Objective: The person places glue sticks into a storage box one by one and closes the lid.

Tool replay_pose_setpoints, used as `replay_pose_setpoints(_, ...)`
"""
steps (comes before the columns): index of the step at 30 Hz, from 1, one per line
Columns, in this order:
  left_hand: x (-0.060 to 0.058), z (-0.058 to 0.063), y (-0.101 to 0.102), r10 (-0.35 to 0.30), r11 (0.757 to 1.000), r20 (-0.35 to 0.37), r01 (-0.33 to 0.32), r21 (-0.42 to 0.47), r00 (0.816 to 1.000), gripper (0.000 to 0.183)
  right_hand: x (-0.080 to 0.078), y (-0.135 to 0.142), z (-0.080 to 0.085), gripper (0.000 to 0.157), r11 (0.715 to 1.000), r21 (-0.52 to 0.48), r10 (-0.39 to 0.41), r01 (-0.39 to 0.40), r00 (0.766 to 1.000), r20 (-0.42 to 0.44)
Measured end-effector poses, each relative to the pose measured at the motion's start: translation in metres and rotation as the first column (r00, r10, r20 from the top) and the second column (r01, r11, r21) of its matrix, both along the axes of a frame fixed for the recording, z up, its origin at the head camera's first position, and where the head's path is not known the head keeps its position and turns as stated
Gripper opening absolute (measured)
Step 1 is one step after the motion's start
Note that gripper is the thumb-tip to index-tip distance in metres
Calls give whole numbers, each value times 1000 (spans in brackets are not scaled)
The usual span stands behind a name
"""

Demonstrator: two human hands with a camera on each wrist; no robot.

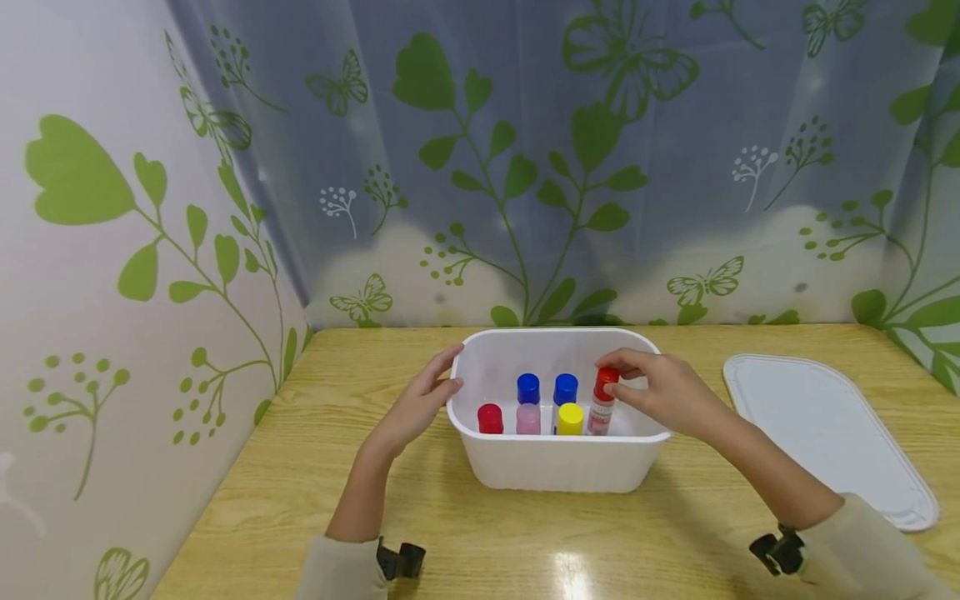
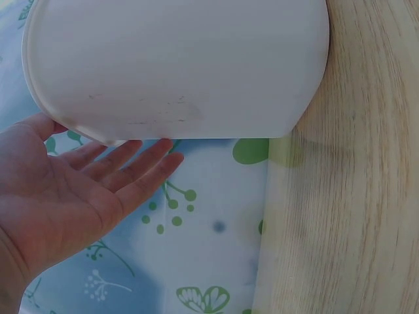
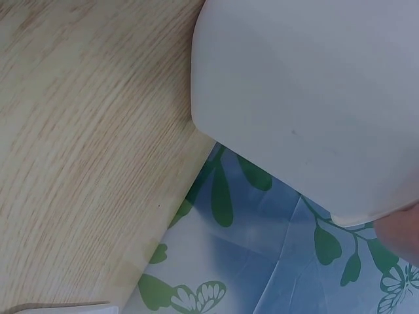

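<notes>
A white plastic bin (image 1: 558,462) stands on the wooden table with several small capped bottles inside. My right hand (image 1: 663,392) reaches over its right side and pinches the red cap of a clear bottle (image 1: 600,414) between thumb and fingers. The bottle is upright inside the bin. To its left are a yellow cap (image 1: 570,418), a pink cap (image 1: 528,418), two blue caps (image 1: 528,387) and another red cap (image 1: 491,418). My left hand (image 2: 72,190) touches the bin's left rim, its fingers extended along the outside wall. In the right wrist view the bin hides most of the right hand.
A white lid (image 1: 825,437) lies flat on the wooden table (image 1: 360,375) to the right of the bin. Behind and to the left hang curtains (image 1: 510,167) with green leaf and butterfly prints. Black straps with small devices (image 1: 401,560) sit on both wrists.
</notes>
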State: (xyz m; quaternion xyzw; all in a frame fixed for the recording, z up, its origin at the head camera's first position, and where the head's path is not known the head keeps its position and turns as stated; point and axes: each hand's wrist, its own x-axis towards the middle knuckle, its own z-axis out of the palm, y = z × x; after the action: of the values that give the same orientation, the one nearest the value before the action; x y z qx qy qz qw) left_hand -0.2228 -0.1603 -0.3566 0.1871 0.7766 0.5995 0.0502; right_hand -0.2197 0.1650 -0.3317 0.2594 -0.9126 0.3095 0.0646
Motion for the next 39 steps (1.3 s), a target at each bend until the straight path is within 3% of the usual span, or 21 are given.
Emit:
replay_pose_setpoints(11,0,-1,2,9,1000,5,-9,0,1000,50,-2,3,0,27,1000,-14,19,-19,1000,15)
replay_pose_setpoints(20,0,-3,5,8,1000,12,-8,3,1000,49,7,13,7,26,992,-126,-10,12,1000,16)
replay_pose_setpoints(26,-1,-3,5,2,1000,6,-3,7,1000,50,26,40,18,25,973,-217,-106,84,990,-93)
replay_pose_setpoints(31,0,-3,4,3,1000,15,-3,2,1000,50,43,78,15,26,955,-234,-208,182,974,-92)
replay_pose_setpoints(35,0,-4,2,10,1000,20,-10,-2,1000,50,53,112,2,27,929,-207,-326,307,943,-68)
replay_pose_setpoints(39,1,-5,2,18,1000,16,-18,-7,1000,50,63,143,-15,28,890,-168,-439,424,896,-63)
